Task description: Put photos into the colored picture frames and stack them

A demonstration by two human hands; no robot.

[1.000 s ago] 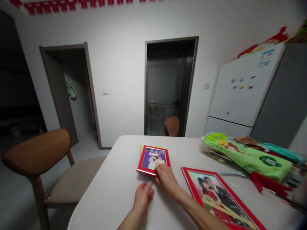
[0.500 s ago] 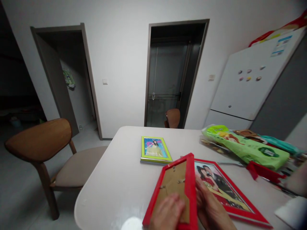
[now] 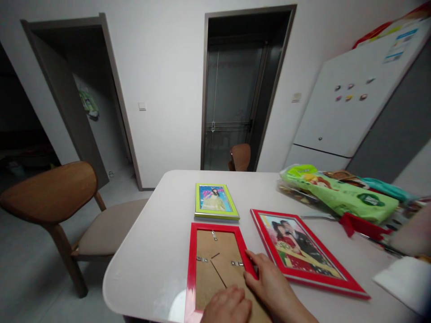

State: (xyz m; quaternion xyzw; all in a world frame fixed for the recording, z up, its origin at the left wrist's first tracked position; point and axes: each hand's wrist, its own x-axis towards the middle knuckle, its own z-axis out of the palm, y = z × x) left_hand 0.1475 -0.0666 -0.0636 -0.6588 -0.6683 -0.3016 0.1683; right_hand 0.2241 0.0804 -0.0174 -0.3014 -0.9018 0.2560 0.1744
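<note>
A small red photo frame (image 3: pixel 193 264) lies face down near the table's front edge, its brown backing board and metal clips showing. My left hand (image 3: pixel 226 307) rests palm down on the lower part of the backing, fingers flat. My right hand (image 3: pixel 269 287) grips the frame's right edge, with the thumb on the red border. A green photo frame (image 3: pixel 215 200) lies face up just beyond it. A large red photo frame (image 3: pixel 303 251) lies face up to the right, beside my right hand.
The white table (image 3: pixel 158 251) has a rounded front-left corner. A green packet (image 3: pixel 340 197) and other clutter lie at the right; white paper (image 3: pixel 404 280) lies near right. A wooden chair (image 3: pixel 57 202) stands left, a fridge (image 3: pixel 350 112) behind right, and two doorways beyond.
The small red frame was lifted off the green frame, turned over and laid face down near the front edge. Both hands came back with it, and the view tilted down.
</note>
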